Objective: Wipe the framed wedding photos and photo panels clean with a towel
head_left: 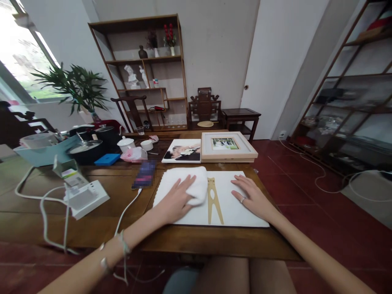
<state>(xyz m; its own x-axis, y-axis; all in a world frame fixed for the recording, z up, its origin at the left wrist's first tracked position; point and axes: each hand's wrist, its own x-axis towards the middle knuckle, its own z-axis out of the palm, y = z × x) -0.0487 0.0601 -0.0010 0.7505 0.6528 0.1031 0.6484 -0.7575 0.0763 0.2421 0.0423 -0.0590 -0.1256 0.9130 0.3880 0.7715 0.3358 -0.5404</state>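
On the table in front of me lies a flat white board (235, 210). A tan, cat-headed support with two splayed legs (211, 200) sits at its middle. My left hand (174, 200) rests on a folded white cloth (197, 185) over the board's left part, fingers stretched out and pressing down on it. My right hand (252, 196), with a ring on one finger, lies flat with spread fingers near the board's right edge. Nothing is held in it.
Behind the board lie a photo print (183, 151) and a light wooden picture frame (229, 147). A phone (144, 173) on a white cable (127, 208) is to the left, near an opened small box (88, 198), a blue box (107, 159) and a lidded pan (85, 149).
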